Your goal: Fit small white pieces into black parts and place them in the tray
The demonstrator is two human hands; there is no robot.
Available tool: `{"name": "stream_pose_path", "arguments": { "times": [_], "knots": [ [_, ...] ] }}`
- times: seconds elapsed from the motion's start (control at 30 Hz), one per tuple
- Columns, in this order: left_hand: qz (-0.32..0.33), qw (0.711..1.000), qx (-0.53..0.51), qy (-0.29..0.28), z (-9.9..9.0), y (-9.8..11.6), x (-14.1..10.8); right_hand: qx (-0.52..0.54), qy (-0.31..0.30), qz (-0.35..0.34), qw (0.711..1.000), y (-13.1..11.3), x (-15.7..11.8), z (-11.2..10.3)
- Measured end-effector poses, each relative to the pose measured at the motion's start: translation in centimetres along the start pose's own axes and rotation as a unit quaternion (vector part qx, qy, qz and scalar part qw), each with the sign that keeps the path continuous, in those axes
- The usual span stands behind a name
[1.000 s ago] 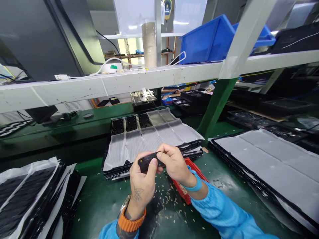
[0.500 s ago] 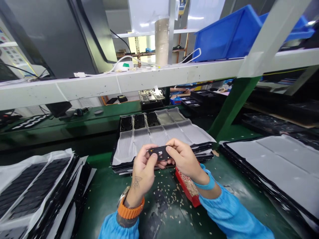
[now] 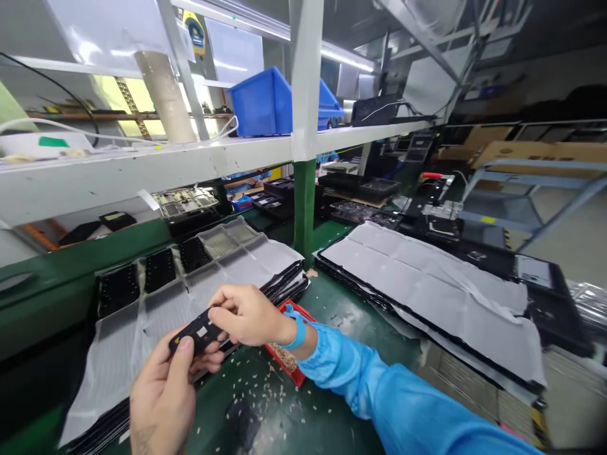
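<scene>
A thin black rectangular plate (image 3: 196, 331) with a small pale square near its middle is held between my two hands. My left hand (image 3: 165, 385) grips its near left end, thumb on top. At the other end, my right hand (image 3: 246, 315) pinches the plate between thumb and fingers. Behind my hands lies a stack of black trays (image 3: 156, 309) lined with white sheet, with several black plates in its back row. A red box (image 3: 293, 366) of small pale pieces stands under my right wrist. More of these pieces are scattered over the green table (image 3: 265, 417).
To the right lies another stack of trays (image 3: 403, 278) under white sheet. A green and white post (image 3: 305, 208) rises behind, carrying a white shelf (image 3: 218, 158) with blue bins (image 3: 263, 104). A grey cart (image 3: 502, 208) stands at the far right. Another person's hands show beyond the shelf.
My view has swung to the right, so the right tray stack and the cart show more fully. The left tray pile has gone out of view. Both hands still hold the black plate, now tilted.
</scene>
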State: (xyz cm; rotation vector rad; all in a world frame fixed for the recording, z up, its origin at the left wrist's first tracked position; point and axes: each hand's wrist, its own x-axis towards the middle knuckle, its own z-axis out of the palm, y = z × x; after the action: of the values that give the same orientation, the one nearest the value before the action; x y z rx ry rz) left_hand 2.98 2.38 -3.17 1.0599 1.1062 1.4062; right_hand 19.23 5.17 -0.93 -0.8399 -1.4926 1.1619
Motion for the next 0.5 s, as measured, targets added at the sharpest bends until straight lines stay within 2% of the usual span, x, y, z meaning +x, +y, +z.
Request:
{"name": "stream_pose_path", "arguments": {
  "times": [0.23, 0.37, 0.43, 0.5],
  "knots": [
    [-0.020, 0.999, -0.033, 0.019, 0.3, 0.6, -0.1, -0.016, -0.035, -0.020, 0.999, -0.7, 0.0, -0.7],
    [0.029, 0.996, -0.064, 0.048, 0.9, 0.3, -0.2, 0.045, -0.100, -0.018, 0.994, -0.5, 0.2, -1.0],
    [0.051, 0.996, -0.061, 0.025, 1.0, 0.1, -0.4, 0.061, -0.085, -0.019, 0.994, -0.4, 0.3, -0.8],
    [0.050, 0.998, -0.017, -0.035, 0.9, 0.1, -0.5, 0.059, -0.031, -0.021, 0.998, -0.5, 0.2, -0.7]
  ]
}}
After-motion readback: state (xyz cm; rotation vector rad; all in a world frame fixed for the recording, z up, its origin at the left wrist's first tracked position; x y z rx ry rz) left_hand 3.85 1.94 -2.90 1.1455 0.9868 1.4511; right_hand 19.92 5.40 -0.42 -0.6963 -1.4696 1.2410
